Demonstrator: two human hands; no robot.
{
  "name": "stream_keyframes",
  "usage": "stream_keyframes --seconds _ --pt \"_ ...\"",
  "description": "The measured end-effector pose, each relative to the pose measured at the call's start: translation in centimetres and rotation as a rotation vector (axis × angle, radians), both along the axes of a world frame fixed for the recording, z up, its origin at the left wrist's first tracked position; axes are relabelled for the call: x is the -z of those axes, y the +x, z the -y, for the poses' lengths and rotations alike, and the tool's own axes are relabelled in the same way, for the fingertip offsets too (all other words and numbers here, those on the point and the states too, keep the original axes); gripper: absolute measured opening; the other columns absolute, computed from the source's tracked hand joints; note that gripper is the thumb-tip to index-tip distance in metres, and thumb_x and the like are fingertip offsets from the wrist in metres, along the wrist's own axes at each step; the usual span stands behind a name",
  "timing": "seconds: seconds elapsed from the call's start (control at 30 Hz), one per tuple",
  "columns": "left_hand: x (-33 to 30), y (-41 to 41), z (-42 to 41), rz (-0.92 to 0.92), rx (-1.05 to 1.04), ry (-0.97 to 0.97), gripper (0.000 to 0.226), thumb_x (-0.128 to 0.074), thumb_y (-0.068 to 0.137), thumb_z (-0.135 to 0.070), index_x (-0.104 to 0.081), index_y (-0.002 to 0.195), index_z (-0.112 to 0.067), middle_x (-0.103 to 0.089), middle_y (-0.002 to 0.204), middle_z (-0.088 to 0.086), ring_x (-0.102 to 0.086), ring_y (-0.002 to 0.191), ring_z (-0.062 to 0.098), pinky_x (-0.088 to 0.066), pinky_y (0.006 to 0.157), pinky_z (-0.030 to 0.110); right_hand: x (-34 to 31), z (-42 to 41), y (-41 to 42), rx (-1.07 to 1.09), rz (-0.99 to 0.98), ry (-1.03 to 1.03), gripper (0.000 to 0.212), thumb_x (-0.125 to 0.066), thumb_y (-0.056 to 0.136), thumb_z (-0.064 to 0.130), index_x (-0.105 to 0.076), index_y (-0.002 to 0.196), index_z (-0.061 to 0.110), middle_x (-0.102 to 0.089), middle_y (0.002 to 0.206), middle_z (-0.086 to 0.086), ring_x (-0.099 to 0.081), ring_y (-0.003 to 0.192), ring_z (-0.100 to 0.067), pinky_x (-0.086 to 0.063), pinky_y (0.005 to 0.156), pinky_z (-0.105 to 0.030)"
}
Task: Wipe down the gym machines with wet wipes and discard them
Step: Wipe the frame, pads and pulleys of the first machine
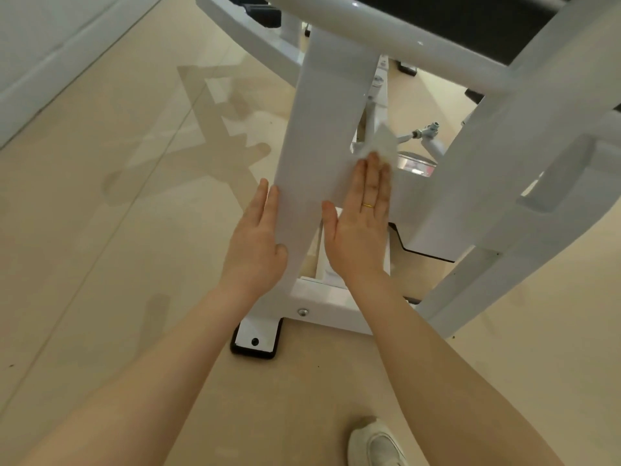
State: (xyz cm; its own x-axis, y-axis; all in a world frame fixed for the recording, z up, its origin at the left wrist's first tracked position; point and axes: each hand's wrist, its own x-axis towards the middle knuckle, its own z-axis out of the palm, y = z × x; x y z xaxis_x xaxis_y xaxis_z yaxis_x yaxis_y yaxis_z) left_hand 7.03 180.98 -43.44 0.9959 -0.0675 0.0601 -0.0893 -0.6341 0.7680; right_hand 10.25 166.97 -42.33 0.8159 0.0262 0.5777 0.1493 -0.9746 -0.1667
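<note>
Now upright post (322,129), wipe (381,142) flat.

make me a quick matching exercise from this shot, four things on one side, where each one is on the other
Things:
1. wet wipe
2. left hand
3. gold ring
4. shoe

Places:
A. on the tan floor, bottom of the view
B. flat against the left edge of the white post
C. under the right hand's fingertips on the post
D. on a finger of the right hand

Pairs: 1-C, 2-B, 3-D, 4-A
</note>
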Motion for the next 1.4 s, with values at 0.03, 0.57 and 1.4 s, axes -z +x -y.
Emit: stream_keyframes --seconds 0.03,0.57,1.4 --pt "-0.4 0.1 -0.1 0.047 -0.011 0.033 0.082 -0.046 0.079 0.008 -0.006 0.149 -0.010 0.001 0.157 0.005 -0.005 0.145 0.019 -0.010 0.114 0.024 -0.9 -0.4 0.6 -0.021 -0.007 -0.013 0.062 -0.038 0.092 0.033 -0.034 0.138 -0.009 -0.035 0.145 -0.024 -0.023 0.136 -0.035 -0.010 0.114 -0.038" --pt "-1.9 2.1 1.8 0.304 0.097 0.451 0.075 -0.032 0.075 0.000 -0.016 0.148 -0.010 0.008 0.149 -0.002 -0.001 0.142 0.017 -0.002 0.114 0.034 -5.0 0.1 2.6 0.148 -0.323 -0.029 0.069 -0.012 0.096 0.046 -0.034 0.141 -0.001 -0.036 0.145 -0.020 -0.027 0.137 -0.031 -0.005 0.113 -0.039" --pt "-1.8 2.8 0.4 0.271 0.204 0.556 0.083 -0.041 0.077 0.006 -0.004 0.149 -0.014 0.020 0.148 -0.005 0.008 0.144 0.018 -0.013 0.118 0.038 3.8 2.7 -0.1 -0.038 0.075 -0.184 0.061 -0.030 0.081 0.005 -0.023 0.141 0.001 -0.039 0.146 -0.012 -0.023 0.135 -0.025 -0.014 0.115 -0.033"
